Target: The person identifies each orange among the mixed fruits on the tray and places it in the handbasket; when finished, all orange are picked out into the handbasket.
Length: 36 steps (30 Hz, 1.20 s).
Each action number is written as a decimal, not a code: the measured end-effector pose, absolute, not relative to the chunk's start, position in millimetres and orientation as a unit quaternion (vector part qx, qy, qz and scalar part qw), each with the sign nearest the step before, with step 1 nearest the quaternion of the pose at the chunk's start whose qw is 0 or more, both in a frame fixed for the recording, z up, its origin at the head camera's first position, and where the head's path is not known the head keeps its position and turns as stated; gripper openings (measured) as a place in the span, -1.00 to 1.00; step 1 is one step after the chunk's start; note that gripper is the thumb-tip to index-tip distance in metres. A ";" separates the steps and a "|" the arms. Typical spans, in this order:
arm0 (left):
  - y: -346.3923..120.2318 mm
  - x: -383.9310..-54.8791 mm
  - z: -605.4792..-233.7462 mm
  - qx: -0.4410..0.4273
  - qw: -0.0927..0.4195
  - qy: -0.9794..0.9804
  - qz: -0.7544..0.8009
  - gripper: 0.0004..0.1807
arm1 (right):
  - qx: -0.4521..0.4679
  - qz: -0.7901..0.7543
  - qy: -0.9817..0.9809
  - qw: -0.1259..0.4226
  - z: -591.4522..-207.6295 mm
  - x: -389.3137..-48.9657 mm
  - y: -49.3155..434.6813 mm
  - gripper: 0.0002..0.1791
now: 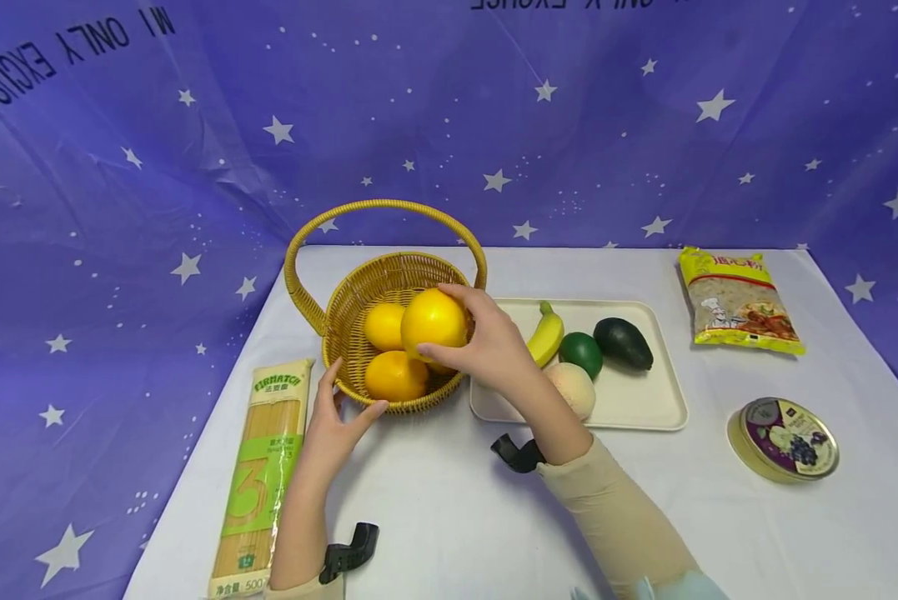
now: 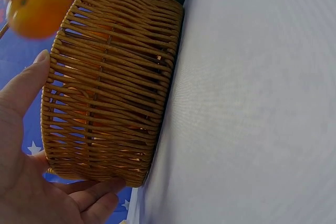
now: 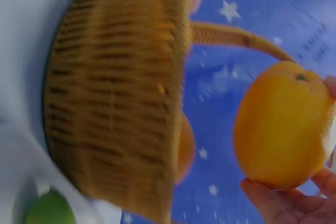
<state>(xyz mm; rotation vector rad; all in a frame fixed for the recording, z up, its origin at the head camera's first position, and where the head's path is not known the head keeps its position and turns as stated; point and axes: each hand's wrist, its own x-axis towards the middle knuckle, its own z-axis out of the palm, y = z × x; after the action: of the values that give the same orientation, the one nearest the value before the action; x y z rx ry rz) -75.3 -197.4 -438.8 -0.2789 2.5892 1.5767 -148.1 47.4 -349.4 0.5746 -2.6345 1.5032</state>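
My right hand [image 1: 489, 337] holds an orange [image 1: 433, 321] between thumb and fingers above the wicker basket [image 1: 349, 292]. In the right wrist view the held orange [image 3: 283, 127] is apart from the basket's rim. My left hand [image 1: 336, 429] grips the near left side of the basket. In the left wrist view its thumb lies at the rim and its fingers bend along the woven wall [image 2: 110, 87]. Inside the basket lie an orange [image 1: 383, 327] towards the back and another orange [image 1: 396, 377] at the front. Part of a further one is hidden beneath the right hand.
A cream tray [image 1: 659, 400] at the right carries a banana [image 1: 546, 335], a green fruit [image 1: 581, 355], an avocado [image 1: 624, 343] and a pale round fruit [image 1: 573, 389]. Spaghetti [image 1: 261, 475] lies left; a yellow food bag [image 1: 741, 302] and a round tin [image 1: 785, 440] sit far right.
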 end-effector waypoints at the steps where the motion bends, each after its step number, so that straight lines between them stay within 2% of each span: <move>1: -197.4 -75.5 -439.0 -0.091 0.048 0.850 0.517 0.11 | 0.199 0.480 -0.854 0.026 -350.4 -149.6 41.2 -0.12; 18: -196.9 -75.3 -440.4 -0.092 0.046 0.832 0.545 0.21 | 0.304 0.393 -0.867 -0.024 -371.7 -179.8 -45.1 -0.14; 28: -196.0 -76.5 -439.8 -0.093 0.040 0.829 0.551 0.23 | 0.314 0.359 -0.878 -0.042 -380.5 -187.7 -62.3 -0.16; 36: -197.4 -75.6 -440.6 -0.087 0.043 0.828 0.552 0.21 | 0.309 0.300 -0.902 -0.030 -385.8 -192.0 -70.7 -0.18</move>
<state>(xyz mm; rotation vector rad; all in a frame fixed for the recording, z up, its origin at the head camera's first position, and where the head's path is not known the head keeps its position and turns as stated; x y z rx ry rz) -75.6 -197.4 -440.6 -0.2668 2.5317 1.6894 -192.0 -70.7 -385.8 0.9887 -2.8891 0.9607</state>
